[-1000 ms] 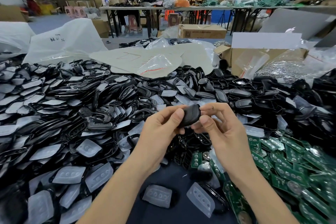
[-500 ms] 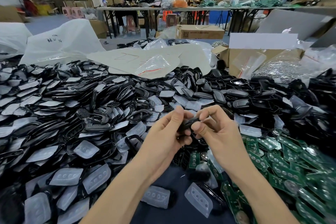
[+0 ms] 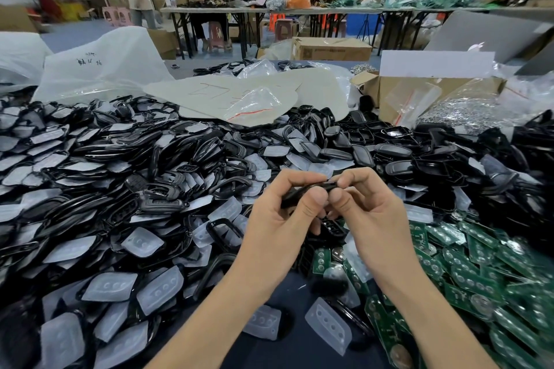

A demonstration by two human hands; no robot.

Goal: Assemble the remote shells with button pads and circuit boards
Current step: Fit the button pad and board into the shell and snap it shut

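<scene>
Working position: shell point(image 3: 302, 192) raised above the heap point(image 3: 186, 159), centre of view, edge-on to the camera, pinched at both ends. Left hand point(image 3: 277, 219): thumb and fingers point(image 3: 289, 178) closed narrow on the left half of the shell. Right hand point(image 3: 370, 219): thumb and forefinger closed narrow on the right end, thumbs side by side and nearly touching. Probable reason for the edge-on hold: seam exposed to both thumbs, for pressing the halves shut along the rim. Contents of the shell not visible, so presence of pad and board inside not confirmable. Judged step: closing or checking one unit, with very many left to do. Stock arranged by reach: pads point(image 3: 141, 244) and loose black shells heaped left and ahead, boards point(image 3: 467, 274) heaped right, close under the right hand. Counter point(image 3: 295, 293) bare only in a narrow dark strip nearest the camera, with two stray pads lying in it. Open room: free air above the heap around both hands; no flat set-down area except that strip. Near counter edge out of view. Far limits: card sheet point(image 3: 239, 99) on top of the heap ahead, box point(image 3: 386, 93) ahead right. For any lowering of the hands, expect contact with loose parts directly below; avoid sweeping sideways into the boards or the sliding stacks.
</scene>
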